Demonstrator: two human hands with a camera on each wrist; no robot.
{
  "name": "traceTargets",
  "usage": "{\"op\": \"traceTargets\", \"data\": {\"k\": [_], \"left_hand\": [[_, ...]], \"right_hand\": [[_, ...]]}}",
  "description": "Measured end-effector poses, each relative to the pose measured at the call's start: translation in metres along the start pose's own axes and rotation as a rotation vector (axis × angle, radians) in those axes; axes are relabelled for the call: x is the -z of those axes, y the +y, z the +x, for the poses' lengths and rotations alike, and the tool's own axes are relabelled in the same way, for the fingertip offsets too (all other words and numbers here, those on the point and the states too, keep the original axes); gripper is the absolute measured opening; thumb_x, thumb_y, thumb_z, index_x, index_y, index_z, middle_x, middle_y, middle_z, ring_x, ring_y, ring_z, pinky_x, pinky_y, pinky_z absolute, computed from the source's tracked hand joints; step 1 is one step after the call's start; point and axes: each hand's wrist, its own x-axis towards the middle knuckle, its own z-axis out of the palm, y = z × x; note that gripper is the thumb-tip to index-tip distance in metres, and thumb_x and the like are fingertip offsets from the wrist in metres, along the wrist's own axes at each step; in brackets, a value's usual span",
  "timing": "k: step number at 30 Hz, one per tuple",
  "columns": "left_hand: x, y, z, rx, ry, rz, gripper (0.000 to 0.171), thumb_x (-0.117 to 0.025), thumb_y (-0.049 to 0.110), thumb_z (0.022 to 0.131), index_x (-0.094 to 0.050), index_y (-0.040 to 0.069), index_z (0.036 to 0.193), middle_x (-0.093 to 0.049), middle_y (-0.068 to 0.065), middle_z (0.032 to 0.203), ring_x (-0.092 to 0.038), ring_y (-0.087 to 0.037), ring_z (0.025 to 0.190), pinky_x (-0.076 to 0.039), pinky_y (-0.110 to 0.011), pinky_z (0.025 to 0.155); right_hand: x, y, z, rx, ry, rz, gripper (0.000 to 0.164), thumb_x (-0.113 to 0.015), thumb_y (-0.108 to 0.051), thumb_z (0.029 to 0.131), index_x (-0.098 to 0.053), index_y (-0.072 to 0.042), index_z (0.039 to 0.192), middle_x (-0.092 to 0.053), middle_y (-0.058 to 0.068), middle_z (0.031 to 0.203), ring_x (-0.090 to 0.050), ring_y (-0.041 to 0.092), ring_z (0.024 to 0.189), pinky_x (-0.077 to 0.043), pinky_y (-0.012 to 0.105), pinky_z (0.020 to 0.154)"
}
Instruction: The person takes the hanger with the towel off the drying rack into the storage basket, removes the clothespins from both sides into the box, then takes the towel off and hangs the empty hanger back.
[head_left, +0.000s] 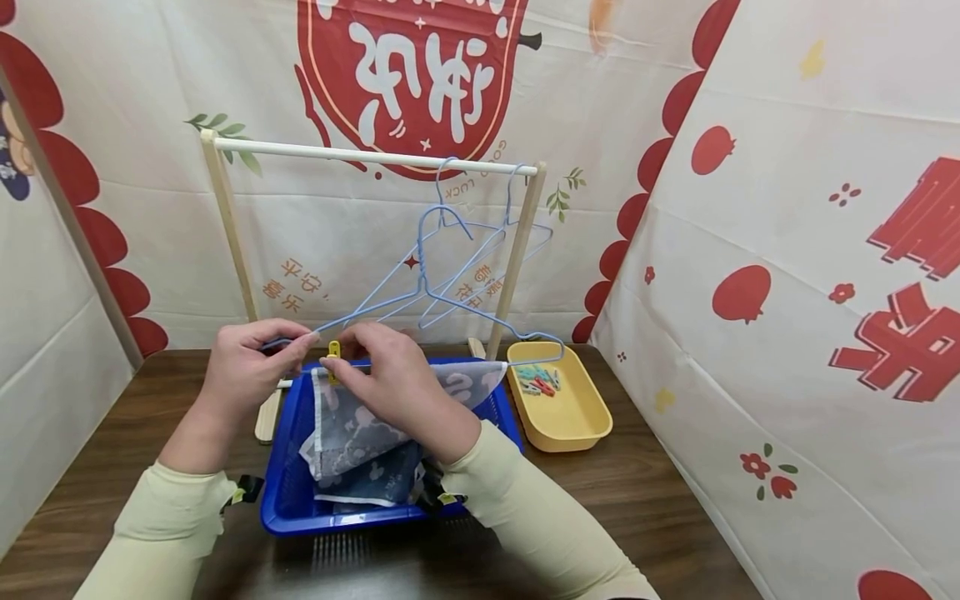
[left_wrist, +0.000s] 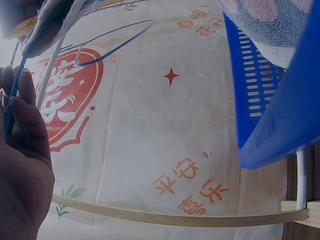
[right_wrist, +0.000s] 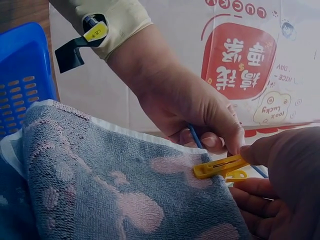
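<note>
A blue wire hanger (head_left: 421, 258) is held in front of the rack, its left end pinched between the thumb and fingers of my left hand (head_left: 251, 362). A grey-blue towel with pink patterns (right_wrist: 115, 175) hangs from its lower bar, the bottom lying in the blue basket (head_left: 281, 492). My right hand (head_left: 397, 383) pinches the tail of a yellow clothespin (right_wrist: 220, 166), whose nose sits over the towel's top edge near the left corner. In the right wrist view both hands are close together at that corner. Another dark blue cloth (head_left: 382, 475) lies in the basket under the towel.
Behind the basket stands a wooden drying rack with a white rod (head_left: 337, 153), and two more blue hangers hang at its right end. To the right, a yellow tray (head_left: 566, 421) holds several coloured clothespins (head_left: 542, 384). Printed cloth walls surround the wooden table (head_left: 630, 500).
</note>
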Motion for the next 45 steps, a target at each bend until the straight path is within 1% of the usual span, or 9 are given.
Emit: {"op": "traceTargets", "data": {"k": [7,15,21,26,29,32,36,41,45], "left_hand": [[-0.001,0.002,0.001,-0.003,0.011,0.001,0.019,-0.078,-0.024,0.086,-0.080,-0.006,0.092,-0.072,0.000,0.070,-0.064,-0.010,0.055,-0.056,-0.016,0.058],[-0.001,0.003,0.001,0.002,0.022,0.001,0.019,-0.078,-0.025,0.086,-0.080,-0.007,0.091,-0.071,-0.005,0.068,-0.063,-0.007,0.055,-0.055,-0.015,0.057],[-0.001,0.002,0.000,-0.011,0.019,0.002,0.022,-0.078,-0.025,0.086,-0.081,-0.004,0.091,-0.071,0.002,0.069,-0.063,-0.007,0.055,-0.055,-0.015,0.057],[0.000,0.001,-0.001,-0.010,0.017,0.003,0.020,-0.078,-0.025,0.086,-0.080,-0.005,0.092,-0.071,-0.002,0.069,-0.063,-0.008,0.056,-0.055,-0.015,0.058],[0.001,0.001,-0.001,-0.002,0.018,0.006,0.021,-0.078,-0.026,0.085,-0.080,-0.006,0.092,-0.071,-0.001,0.070,-0.064,-0.009,0.056,-0.055,-0.015,0.058],[0.001,0.000,-0.001,0.005,0.019,0.012,0.023,-0.079,-0.025,0.084,-0.081,-0.004,0.092,-0.071,0.000,0.070,-0.064,-0.011,0.056,-0.055,-0.015,0.059],[0.004,0.001,-0.003,0.016,-0.004,0.035,0.016,-0.080,-0.020,0.089,-0.081,-0.005,0.095,-0.072,0.003,0.073,-0.066,-0.013,0.058,-0.057,-0.016,0.061],[0.006,0.002,-0.003,0.022,-0.017,0.039,0.006,-0.081,-0.013,0.093,-0.079,-0.008,0.096,-0.072,0.002,0.074,-0.066,-0.016,0.058,-0.058,-0.018,0.059],[0.007,0.001,-0.004,0.023,-0.016,0.022,0.006,-0.082,-0.012,0.094,-0.079,-0.008,0.097,-0.072,0.002,0.075,-0.066,-0.016,0.059,-0.057,-0.018,0.060]], "right_hand": [[-0.001,0.002,0.001,0.041,0.033,0.137,0.011,-0.079,-0.021,0.106,-0.073,-0.013,0.105,-0.071,-0.004,0.097,-0.065,0.005,0.086,-0.055,0.017,0.077],[-0.002,0.002,0.000,0.073,0.090,0.137,0.008,-0.076,-0.020,0.108,-0.076,-0.015,0.101,-0.068,-0.010,0.091,-0.058,0.000,0.076,-0.049,0.016,0.067],[-0.002,0.003,0.000,0.096,0.145,0.175,0.008,-0.077,-0.017,0.107,-0.077,-0.013,0.100,-0.072,-0.006,0.090,-0.060,0.002,0.075,-0.050,0.019,0.066],[0.000,0.004,0.000,0.135,0.222,0.226,0.006,-0.077,-0.015,0.107,-0.077,-0.011,0.102,-0.075,-0.002,0.094,-0.063,0.003,0.078,-0.054,0.019,0.070],[0.001,0.004,-0.001,0.145,0.238,0.260,0.005,-0.076,-0.014,0.107,-0.077,-0.010,0.103,-0.075,-0.001,0.095,-0.064,0.003,0.080,-0.055,0.019,0.072],[0.002,0.004,-0.002,0.132,0.245,0.265,0.005,-0.077,-0.014,0.106,-0.077,-0.010,0.103,-0.074,-0.002,0.094,-0.064,0.003,0.079,-0.055,0.020,0.071],[0.005,0.007,-0.007,0.081,0.235,0.296,0.008,-0.080,-0.015,0.105,-0.076,-0.009,0.106,-0.074,-0.001,0.094,-0.067,0.004,0.080,-0.058,0.021,0.073],[0.015,0.015,-0.017,0.007,0.207,0.376,0.012,-0.079,-0.012,0.103,-0.070,-0.007,0.109,-0.075,0.002,0.093,-0.069,0.008,0.080,-0.062,0.028,0.074],[0.026,0.023,-0.025,-0.010,0.197,0.377,0.014,-0.077,-0.010,0.103,-0.065,-0.008,0.111,-0.074,0.002,0.091,-0.067,0.010,0.077,-0.062,0.033,0.071]]}}
